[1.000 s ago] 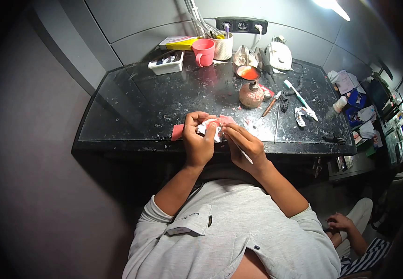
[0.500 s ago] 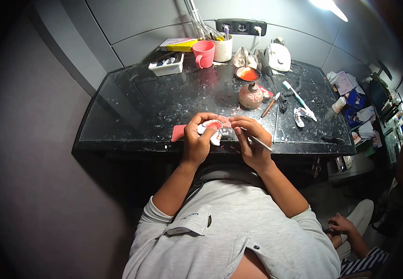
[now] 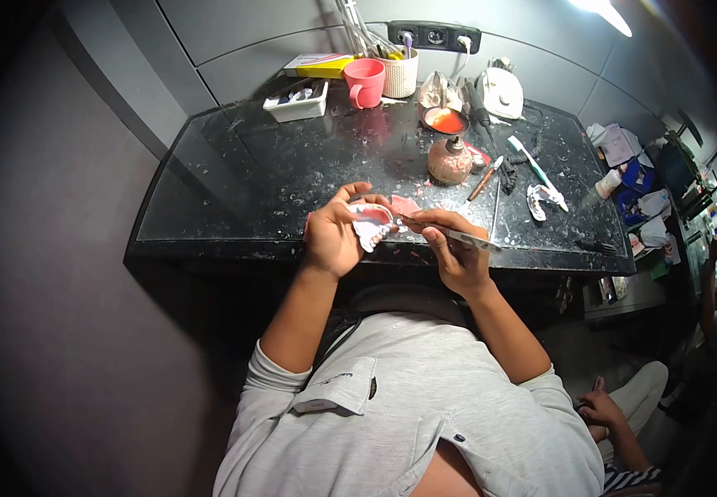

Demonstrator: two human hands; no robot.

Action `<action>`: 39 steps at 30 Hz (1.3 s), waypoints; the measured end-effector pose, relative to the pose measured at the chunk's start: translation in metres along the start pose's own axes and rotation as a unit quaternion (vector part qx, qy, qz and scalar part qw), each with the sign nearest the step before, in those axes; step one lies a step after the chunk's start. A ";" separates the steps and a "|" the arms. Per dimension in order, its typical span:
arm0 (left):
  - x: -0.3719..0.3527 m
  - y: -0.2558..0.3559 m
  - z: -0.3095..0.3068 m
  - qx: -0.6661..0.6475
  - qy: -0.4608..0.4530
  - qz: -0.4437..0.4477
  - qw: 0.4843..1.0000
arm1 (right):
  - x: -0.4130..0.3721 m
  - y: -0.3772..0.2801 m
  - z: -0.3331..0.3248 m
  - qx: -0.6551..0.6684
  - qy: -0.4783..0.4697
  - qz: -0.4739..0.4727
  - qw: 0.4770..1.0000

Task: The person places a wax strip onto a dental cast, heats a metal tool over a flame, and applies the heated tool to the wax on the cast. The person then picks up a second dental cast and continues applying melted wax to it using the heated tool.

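Head view. Grips a white-and-pink denture model (image 3: 372, 225) in the curled left hand (image 3: 332, 236), above the near edge of a black, speckled glass-topped bench (image 3: 251, 190). Pinches a thin metal instrument (image 3: 449, 234) in the closed right hand (image 3: 456, 248), tip at the model. Behind: grey panelled wall (image 3: 234, 33), pink plastic mug (image 3: 365, 82).

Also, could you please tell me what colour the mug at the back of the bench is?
The mug is pink, clearest in the head view.

a black bench (image 3: 234, 174) carries a pink mug (image 3: 364, 82), burner (image 3: 449, 161), toothbrush (image 3: 536, 169).
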State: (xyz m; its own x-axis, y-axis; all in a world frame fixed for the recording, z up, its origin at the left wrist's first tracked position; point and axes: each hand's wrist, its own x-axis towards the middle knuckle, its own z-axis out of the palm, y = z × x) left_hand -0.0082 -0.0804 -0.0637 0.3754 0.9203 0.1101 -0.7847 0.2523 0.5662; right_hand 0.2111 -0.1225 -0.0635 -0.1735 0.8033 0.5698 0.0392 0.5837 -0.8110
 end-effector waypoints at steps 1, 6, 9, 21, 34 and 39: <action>0.001 0.004 -0.013 -0.071 -0.016 -0.032 0.997 | 0.001 -0.001 0.002 -0.001 0.000 0.000 1.000; -0.003 0.009 -0.010 -0.135 -0.031 -0.072 0.988 | 0.006 -0.016 0.004 -0.072 -0.038 -0.107 0.991; -0.003 0.011 -0.010 -0.167 -0.038 -0.104 0.980 | 0.009 -0.010 0.007 -0.158 -0.080 -0.184 0.967; -0.014 -0.003 0.010 0.079 -0.010 -0.010 0.997 | 0.005 -0.008 0.009 -0.180 -0.046 -0.207 0.961; -0.022 -0.008 0.015 0.207 -0.055 0.016 0.977 | 0.016 -0.018 0.019 -0.194 -0.042 -0.239 0.951; -0.020 -0.011 0.019 0.203 -0.064 0.025 0.977 | 0.012 -0.012 0.018 -0.199 -0.056 -0.223 0.953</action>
State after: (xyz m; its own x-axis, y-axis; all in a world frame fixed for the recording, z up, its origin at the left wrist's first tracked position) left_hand 0.0022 -0.1076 -0.0572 0.4218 0.8764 0.2325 -0.5531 0.0455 0.8319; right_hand 0.1907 -0.1219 -0.0491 -0.3625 0.4610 0.8100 0.3040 0.8801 -0.3648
